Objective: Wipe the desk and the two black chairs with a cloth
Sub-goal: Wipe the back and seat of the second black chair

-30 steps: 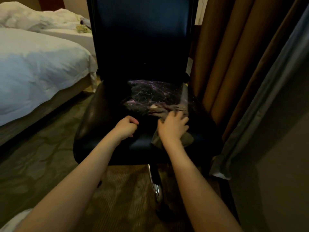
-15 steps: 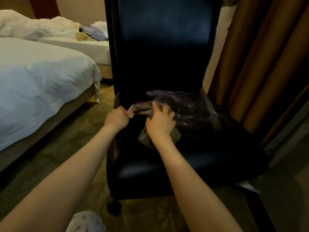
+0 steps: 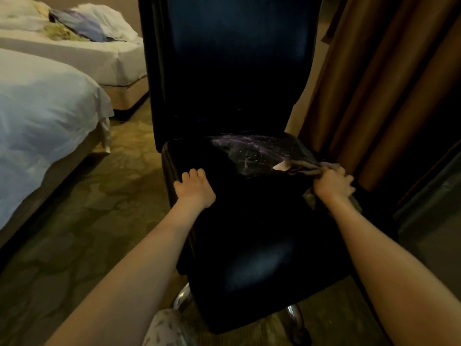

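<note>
Nearest lay the black chair (image 3: 249, 245) seat. Left hand (image 3: 194, 188) sat on its left edge, fingers curled, apparently clasping the rim. Right hand (image 3: 333, 184) gripped the grey cloth (image 3: 304, 168) at the seat's right edge. Brown curtain (image 3: 374, 83) hung beyond, white bed (image 3: 37, 108) at left.

**One head cam, wide-angle, aimed fwd & down at a chair (image 3: 249, 233)**

Cam sits on the person's head, so the view drops steeply onto the seat in the centre & lower frame. The backrest faces the lens straight on & runs up past the top edge. Range is close: both forearms enter from the bottom corners & run away from the lens. Left hand (image 3: 194, 187) grips the seat's left edge; right hand (image 3: 333, 183) holds a cloth (image 3: 306, 168) at its right edge. The wide lens also takes in a bed (image 3: 42, 116) at left, curtain (image 3: 386, 83) at right & carpet (image 3: 99, 208) lower left. Patterned clothing (image 3: 164, 328) shows at the bottom edge.
</note>
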Demonstrator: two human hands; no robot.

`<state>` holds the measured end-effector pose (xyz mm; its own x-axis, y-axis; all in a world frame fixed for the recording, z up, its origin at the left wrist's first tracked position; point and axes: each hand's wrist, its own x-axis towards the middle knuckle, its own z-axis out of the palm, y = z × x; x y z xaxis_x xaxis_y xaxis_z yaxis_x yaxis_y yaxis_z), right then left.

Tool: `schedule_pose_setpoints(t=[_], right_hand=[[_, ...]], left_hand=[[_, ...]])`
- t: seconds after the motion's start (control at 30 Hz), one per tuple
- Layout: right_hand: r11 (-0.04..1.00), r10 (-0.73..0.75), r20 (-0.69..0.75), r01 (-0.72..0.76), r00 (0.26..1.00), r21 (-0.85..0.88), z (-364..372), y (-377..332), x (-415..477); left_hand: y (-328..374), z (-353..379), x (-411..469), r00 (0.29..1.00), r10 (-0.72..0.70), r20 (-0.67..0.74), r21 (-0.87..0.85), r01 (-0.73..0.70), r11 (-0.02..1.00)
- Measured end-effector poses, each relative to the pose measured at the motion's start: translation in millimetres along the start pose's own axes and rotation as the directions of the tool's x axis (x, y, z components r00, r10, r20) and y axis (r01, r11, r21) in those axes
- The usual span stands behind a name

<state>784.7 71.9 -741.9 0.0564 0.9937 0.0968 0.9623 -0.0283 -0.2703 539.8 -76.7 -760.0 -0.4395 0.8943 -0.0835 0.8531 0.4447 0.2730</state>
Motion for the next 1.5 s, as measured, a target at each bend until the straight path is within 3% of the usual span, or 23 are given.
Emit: schedule_pose_setpoints(t=[0.07,0.17,0.27,0.43,0.53,0.63,0.77,0.87,0.97,1.1,1.2,1.33,1.5], right_hand=[[0.999,-0.015,-0.021,0.016,1.000,0.044,-3.1,-11.6,-5.5],[0.968,-0.188,-0.068,0.197,0.980,0.155,-9.7,-57.4,-25.9],[0.900,-0.414,-0.044,0.416,0.909,0.127,2.2,-114.5,-65.7],[0.837,-0.545,0.078,0.548,0.835,-0.008,42.5,-142.7,-101.1],[0.861,-0.506,0.085,0.509,0.858,-0.019,37.8,-109.1,-56.3],[0.961,-0.272,-0.012,0.271,0.962,-0.052,32.1,-60.1,-0.5],[0.996,-0.070,-0.007,0.070,0.998,-0.059,13.7,-17.4,41.7],[0.991,-0.130,-0.048,0.132,0.990,0.038,10.2,-31.3,35.6],[0.908,-0.363,-0.079,0.371,0.928,0.195,9.8,-77.8,2.1],[0.803,-0.545,-0.110,0.555,0.831,0.217,22.2,-166.1,-52.5],[0.770,-0.630,-0.049,0.631,0.775,0.096,55.8,-209.2,-83.6],[0.788,-0.611,-0.015,0.610,0.791,0.083,76.8,-204.4,-53.1],[0.915,-0.391,-0.022,0.392,0.920,0.093,62.4,-138.0,27.5]], left_hand=[[1.8,0.9,1.8,0.999,-0.024,0.022,0.021,0.024,1.000],[8.0,-0.3,3.2,1.000,-0.028,0.014,0.102,0.027,0.994],[13.3,2.3,3.9,0.997,-0.073,-0.014,0.196,0.075,0.978],[15.1,7.6,9.2,0.986,-0.164,-0.042,0.217,0.169,0.961],[5.0,7.3,10.0,0.996,-0.087,-0.029,0.141,0.091,0.986],[-0.8,9.7,9.4,0.999,-0.036,-0.028,0.109,0.039,0.993],[3.1,10.9,2.7,0.993,-0.048,-0.103,0.123,0.061,0.991],[6.6,13.5,-6.0,0.980,-0.060,-0.192,0.086,0.078,0.993],[4.1,12.9,-12.8,0.951,-0.090,-0.297,0.054,0.111,0.992],[-4.7,12.7,-12.8,0.958,-0.174,-0.230,0.028,0.186,0.982],[-5.7,21.0,-11.8,0.951,-0.270,-0.149,0.021,0.276,0.961],[-9.5,17.2,-14.0,0.959,-0.238,-0.155,0.019,0.243,0.970],[-17.4,15.5,-21.4,0.983,-0.132,-0.129,-0.027,0.129,0.991]])
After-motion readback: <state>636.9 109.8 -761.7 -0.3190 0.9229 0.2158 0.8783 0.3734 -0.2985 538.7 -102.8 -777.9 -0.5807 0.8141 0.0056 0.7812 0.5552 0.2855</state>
